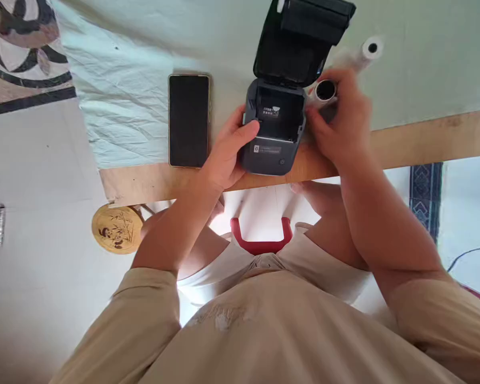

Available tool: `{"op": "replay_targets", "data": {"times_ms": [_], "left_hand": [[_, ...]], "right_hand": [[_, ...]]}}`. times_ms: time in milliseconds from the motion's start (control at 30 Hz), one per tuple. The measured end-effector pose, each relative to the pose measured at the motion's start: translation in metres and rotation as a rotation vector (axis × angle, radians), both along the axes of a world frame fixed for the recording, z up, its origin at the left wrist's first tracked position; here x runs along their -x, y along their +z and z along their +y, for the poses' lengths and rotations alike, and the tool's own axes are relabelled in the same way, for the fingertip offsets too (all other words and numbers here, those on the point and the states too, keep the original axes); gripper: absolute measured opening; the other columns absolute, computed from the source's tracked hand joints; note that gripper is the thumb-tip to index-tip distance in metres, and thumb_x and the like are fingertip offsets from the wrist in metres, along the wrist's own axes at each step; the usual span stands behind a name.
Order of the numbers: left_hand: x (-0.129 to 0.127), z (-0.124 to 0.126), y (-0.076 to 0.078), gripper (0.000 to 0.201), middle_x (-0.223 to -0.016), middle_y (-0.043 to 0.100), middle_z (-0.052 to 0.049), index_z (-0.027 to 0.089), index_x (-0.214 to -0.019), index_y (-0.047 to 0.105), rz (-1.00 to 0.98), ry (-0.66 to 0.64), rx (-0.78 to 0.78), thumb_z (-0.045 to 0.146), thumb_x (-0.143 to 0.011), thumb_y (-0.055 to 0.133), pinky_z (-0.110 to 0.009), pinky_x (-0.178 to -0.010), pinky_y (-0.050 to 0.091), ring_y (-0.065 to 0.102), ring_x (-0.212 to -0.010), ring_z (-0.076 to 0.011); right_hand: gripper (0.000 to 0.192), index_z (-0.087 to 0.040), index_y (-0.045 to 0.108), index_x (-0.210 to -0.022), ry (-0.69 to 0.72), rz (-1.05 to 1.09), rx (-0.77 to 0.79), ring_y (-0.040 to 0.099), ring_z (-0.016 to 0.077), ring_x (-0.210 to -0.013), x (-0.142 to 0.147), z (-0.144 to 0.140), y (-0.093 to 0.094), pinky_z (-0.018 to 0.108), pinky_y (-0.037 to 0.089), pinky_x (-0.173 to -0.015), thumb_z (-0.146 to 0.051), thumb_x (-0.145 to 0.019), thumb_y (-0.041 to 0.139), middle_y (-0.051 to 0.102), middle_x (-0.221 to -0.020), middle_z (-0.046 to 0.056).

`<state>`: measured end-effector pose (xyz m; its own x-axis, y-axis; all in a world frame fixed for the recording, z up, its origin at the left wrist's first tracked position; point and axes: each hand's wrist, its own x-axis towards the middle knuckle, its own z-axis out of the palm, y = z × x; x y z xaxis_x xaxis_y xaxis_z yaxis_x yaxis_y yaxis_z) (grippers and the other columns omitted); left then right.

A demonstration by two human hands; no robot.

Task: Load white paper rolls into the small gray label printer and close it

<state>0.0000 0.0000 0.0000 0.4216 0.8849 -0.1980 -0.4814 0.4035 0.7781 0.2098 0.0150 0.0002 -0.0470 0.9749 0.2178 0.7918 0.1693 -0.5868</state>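
Note:
A dark label printer [270, 160] stands near the table's front edge with its lid [292, 50] swung up and back. Its paper bay shows no roll inside. My left hand [230, 146] grips the printer's left side, the thumb over the bay's rim. Beside the printer's right wall, my right hand [344, 114] holds a white paper roll [317, 100] between thumb and fingers, its dark round core facing up. The hand is slightly blurred. Just behind it lies another white roll [379, 47] with a small dark core.
A phone [189, 120] with a dark screen lies left of the printer. Pale green cloth [124, 101] covers the table, leaving a bare wooden front edge [436, 132]. Below are a round wooden stool [118, 229] and a red seat edge [262, 247] between my legs.

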Motion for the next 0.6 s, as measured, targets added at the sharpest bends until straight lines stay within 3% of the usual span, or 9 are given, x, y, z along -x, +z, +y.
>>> {"op": "replay_targets", "data": {"times_ms": [100,233,300,367,433,500,600], "left_hand": [[0.000,0.000,0.001,0.023,-0.093,0.065,0.000,0.022,-0.108,0.056,0.003,0.000,0.017,0.031,-0.086,0.055,-0.021,-0.066,0.051,0.067,-0.090,-0.0162],[0.000,-0.001,0.004,0.024,-0.094,0.066,-0.001,0.023,-0.109,0.056,-0.004,0.004,0.037,0.029,-0.086,0.055,-0.024,-0.070,0.053,0.066,-0.096,-0.0179],[0.000,-0.001,0.005,0.023,-0.096,0.067,-0.001,0.025,-0.109,0.056,-0.004,0.000,0.046,0.030,-0.086,0.056,-0.027,-0.074,0.054,0.065,-0.100,-0.0196],[0.000,-0.001,0.005,0.023,-0.096,0.068,0.000,0.027,-0.108,0.057,-0.013,-0.005,0.050,0.030,-0.085,0.057,-0.029,-0.081,0.054,0.063,-0.106,-0.0212],[0.000,0.000,0.005,0.022,-0.095,0.069,0.000,0.027,-0.106,0.059,-0.027,-0.001,0.052,0.028,-0.085,0.058,-0.032,-0.092,0.052,0.060,-0.114,-0.0229],[-0.001,0.000,0.004,0.021,-0.095,0.069,0.000,0.025,-0.105,0.060,-0.047,0.005,0.051,0.027,-0.084,0.059,-0.034,-0.100,0.048,0.056,-0.121,-0.0242],[-0.001,0.001,0.003,0.022,-0.097,0.068,0.000,0.025,-0.106,0.060,-0.060,0.001,0.041,0.028,-0.084,0.059,-0.036,-0.101,0.049,0.053,-0.125,-0.0240]], "right_hand": [[0.050,-0.031,0.044,-0.119,0.020,0.117,-0.045,0.059,0.0166,-0.101,0.003,-0.004,0.004,0.034,0.045,-0.086,-0.020,-0.073,0.058,0.060,-0.114,-0.002],[0.047,-0.025,0.051,-0.113,-0.124,0.161,-0.349,0.056,0.0142,-0.097,-0.005,-0.001,0.007,0.029,0.043,-0.078,-0.008,-0.070,0.056,0.058,-0.108,0.001],[0.052,-0.021,0.053,-0.114,-0.183,0.094,-0.416,0.053,0.0153,-0.100,-0.014,0.007,0.005,0.029,0.044,-0.080,-0.004,-0.066,0.055,0.055,-0.113,0.004],[0.055,-0.019,0.050,-0.122,-0.203,0.072,-0.319,0.052,0.0172,-0.107,-0.023,0.017,0.000,0.032,0.044,-0.087,-0.006,-0.069,0.056,0.052,-0.123,0.007],[0.044,-0.017,0.050,-0.124,-0.211,0.145,-0.207,0.053,0.0169,-0.110,-0.029,0.027,-0.007,0.034,0.043,-0.095,-0.016,-0.080,0.053,0.054,-0.124,0.008],[0.031,-0.017,0.054,-0.118,-0.214,0.276,-0.185,0.054,0.0148,-0.107,-0.033,0.033,-0.011,0.032,0.042,-0.096,-0.022,-0.090,0.040,0.059,-0.118,0.007],[0.034,-0.017,0.056,-0.111,-0.221,0.391,-0.202,0.054,0.0116,-0.102,-0.035,0.036,-0.015,0.029,0.042,-0.092,-0.013,-0.090,0.029,0.060,-0.111,0.005]]}}
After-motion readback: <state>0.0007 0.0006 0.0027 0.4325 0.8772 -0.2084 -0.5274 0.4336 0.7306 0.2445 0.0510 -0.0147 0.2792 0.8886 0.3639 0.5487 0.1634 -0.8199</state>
